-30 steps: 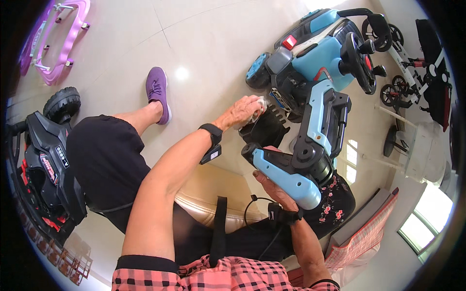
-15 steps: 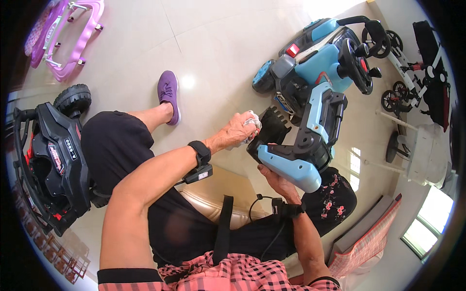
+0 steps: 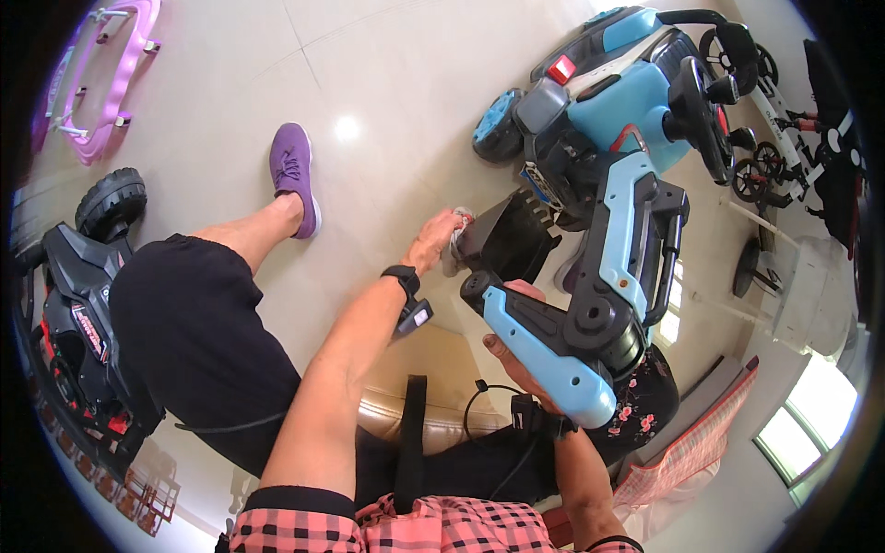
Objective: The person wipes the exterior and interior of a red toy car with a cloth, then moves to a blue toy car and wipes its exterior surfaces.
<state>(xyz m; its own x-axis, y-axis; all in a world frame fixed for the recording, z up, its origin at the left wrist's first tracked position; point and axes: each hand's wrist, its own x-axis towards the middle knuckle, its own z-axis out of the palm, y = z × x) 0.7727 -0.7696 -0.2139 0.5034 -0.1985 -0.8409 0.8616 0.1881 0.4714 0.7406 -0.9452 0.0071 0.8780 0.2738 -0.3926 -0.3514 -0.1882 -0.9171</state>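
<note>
My left hand is closed around a crumpled, light patterned cloth, which presses against the side of a black toothed bucket. That bucket hangs at the end of the blue and black digger arm of a ride-on toy excavator. From below, my right hand grips the near section of the digger arm; the arm covers part of its fingers. A black steering wheel rises from the excavator's body.
A black toy vehicle stands at my left, and a pink-purple baby walker frame at the far left. A folded stroller and a white plastic chair are on the right. I sit on a gold padded seat.
My left hand with the cloth has moved down along the outer side of the bucket, which shows more fully now. The view has shifted a little; my right hand keeps its hold.
</note>
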